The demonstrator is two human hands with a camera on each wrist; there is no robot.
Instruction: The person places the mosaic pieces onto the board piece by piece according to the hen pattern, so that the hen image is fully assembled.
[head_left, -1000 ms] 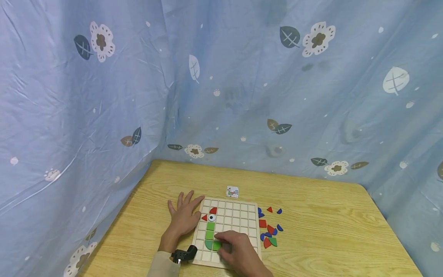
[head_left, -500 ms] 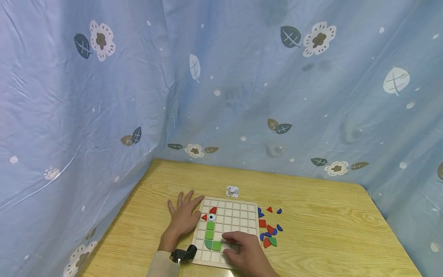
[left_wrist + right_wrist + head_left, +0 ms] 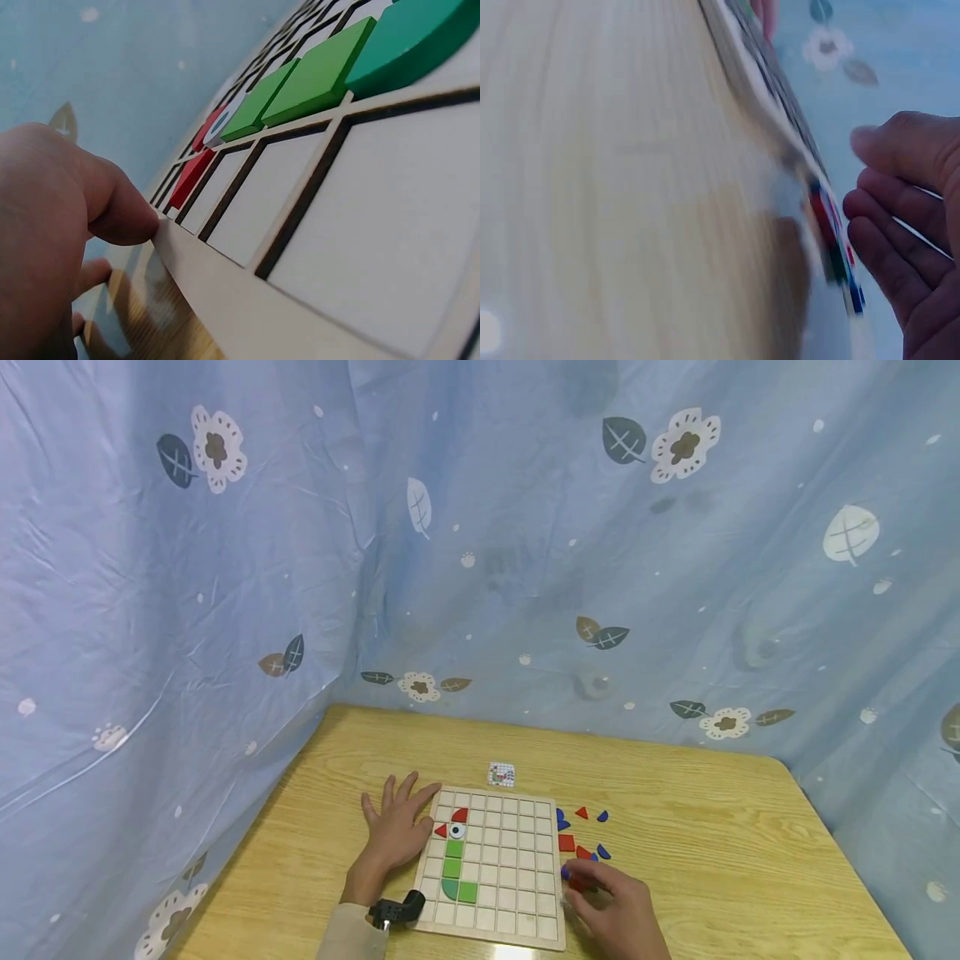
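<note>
The wooden grid board [image 3: 510, 843] lies on the wood-grain table [image 3: 690, 843], green squares [image 3: 452, 867], a teal quarter-circle [image 3: 450, 888] and a white eye disc [image 3: 457, 831] toward its left. The left hand [image 3: 396, 828] — fingers spread — touches its left rim. The right hand [image 3: 618, 906], thumb and fingers parted, is at the loose red and blue pieces [image 3: 566, 842] beside the board. Beyond lie a small printed card [image 3: 501, 774] and a blue floral curtain [image 3: 525, 527].

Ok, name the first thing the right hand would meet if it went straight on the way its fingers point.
Probably the blue piece beside the right edge of the board. In the head view, the right hand is right at it; whether touching or just above, I can't tell.
</note>
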